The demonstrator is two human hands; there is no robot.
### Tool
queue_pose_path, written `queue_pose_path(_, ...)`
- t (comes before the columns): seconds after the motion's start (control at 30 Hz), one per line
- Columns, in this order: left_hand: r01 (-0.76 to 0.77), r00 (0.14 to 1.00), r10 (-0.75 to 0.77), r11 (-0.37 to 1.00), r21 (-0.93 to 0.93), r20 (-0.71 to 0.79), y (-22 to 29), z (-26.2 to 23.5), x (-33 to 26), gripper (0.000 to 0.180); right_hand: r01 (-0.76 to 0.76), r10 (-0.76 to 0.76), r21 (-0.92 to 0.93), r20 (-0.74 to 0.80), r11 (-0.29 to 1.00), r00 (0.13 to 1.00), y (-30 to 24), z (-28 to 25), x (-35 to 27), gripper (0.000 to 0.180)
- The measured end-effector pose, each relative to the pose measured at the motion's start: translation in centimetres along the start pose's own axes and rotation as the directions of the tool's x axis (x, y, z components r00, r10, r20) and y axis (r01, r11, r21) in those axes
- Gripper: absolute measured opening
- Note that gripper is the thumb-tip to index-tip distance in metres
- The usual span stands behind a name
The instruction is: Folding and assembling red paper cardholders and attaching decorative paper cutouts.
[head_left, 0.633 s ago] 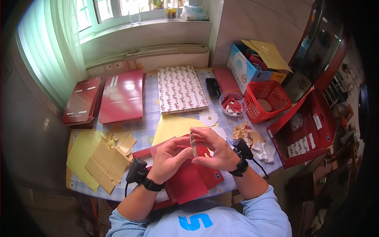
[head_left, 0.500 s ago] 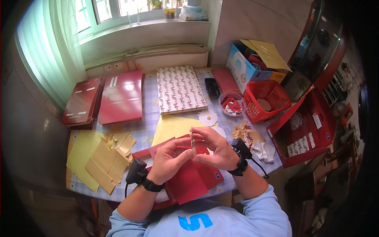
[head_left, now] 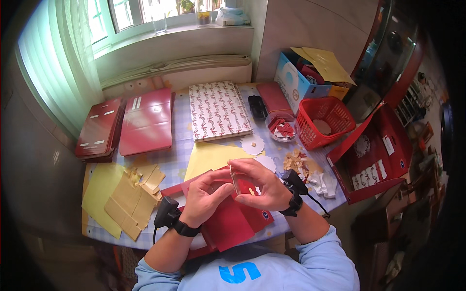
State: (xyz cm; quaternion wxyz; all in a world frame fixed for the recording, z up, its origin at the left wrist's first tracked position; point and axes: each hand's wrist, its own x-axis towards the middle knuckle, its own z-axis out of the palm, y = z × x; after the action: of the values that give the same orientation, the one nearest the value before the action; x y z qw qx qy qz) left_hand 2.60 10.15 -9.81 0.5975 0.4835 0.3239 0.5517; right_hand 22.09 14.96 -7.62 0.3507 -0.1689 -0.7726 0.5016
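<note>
In front of me, both hands are raised over a dark red folded card (head_left: 230, 223). Between them stands a thin flat piece (head_left: 235, 180), almost edge-on, with a pale, wavy-looking rim; its face is mostly hidden. My right hand (head_left: 264, 186) grips it with the forefinger at the top and the thumb at the bottom. From the other side, my left hand (head_left: 201, 196) curves against it, fingertips at its upper part and thumb close to its face. Beyond my fingers lie a white scalloped paper disc (head_left: 253, 144) with a small tan square on it and a yellow sheet (head_left: 206, 155).
At left are dark red folders (head_left: 147, 123) and torn cardboard (head_left: 131, 196). A patterned white box (head_left: 219, 109) stands behind. Rightward sit a tub of scraps (head_left: 281, 128), a red basket (head_left: 310, 128), a blue box (head_left: 291, 82), an opened red box (head_left: 371, 162) and crumpled paper (head_left: 324, 184).
My left thumb has drawn back slightly from the thin piece, and the gap between thumb and forefinger has widened. The piece shows more edge-on. The whole view has shifted slightly.
</note>
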Motion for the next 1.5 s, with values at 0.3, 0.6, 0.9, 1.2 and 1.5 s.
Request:
queue_pose_path(0.3, -0.006, 1.000, 0.005, 0.996, 0.085, 0.014, 0.1, 0.1, -0.1, 0.034, -0.030, 0.027, -0.138, -0.023, 0.990, 0.999, 0.1, 0.0, -0.1, 0.068)
queue_pose_path(0.6, -0.021, 0.999, 0.023, 0.998, 0.061, -0.042, -0.1, 0.1, -0.1, 0.032, 0.005, -0.007, -0.032, -0.048, 0.999, 0.999, 0.1, 0.0, -0.1, 0.067)
queue_pose_path(0.9, -0.005, 1.000, 0.005, 1.000, 0.030, -0.010, 0.5, 0.4, -0.2, 0.031, 0.014, -0.030, -0.186, -0.086, 0.982, 0.996, 0.2, 0.2, 0.0, 0.070)
queue_pose_path(1.2, -0.014, 1.000, 0.015, 0.997, 0.070, -0.014, 0.1, 0.3, -0.4, 0.025, 0.037, -0.072, -0.237, -0.138, 0.971, 0.988, 0.4, 0.3, 0.0, 0.072)
queue_pose_path(1.5, 0.006, 0.986, 0.018, 0.990, 0.141, -0.167, 0.7, 1.7, -0.6, 0.045, 0.073, -0.171, -0.484, -0.163, 0.872, 0.972, 0.1, 1.3, 0.1, 0.072)
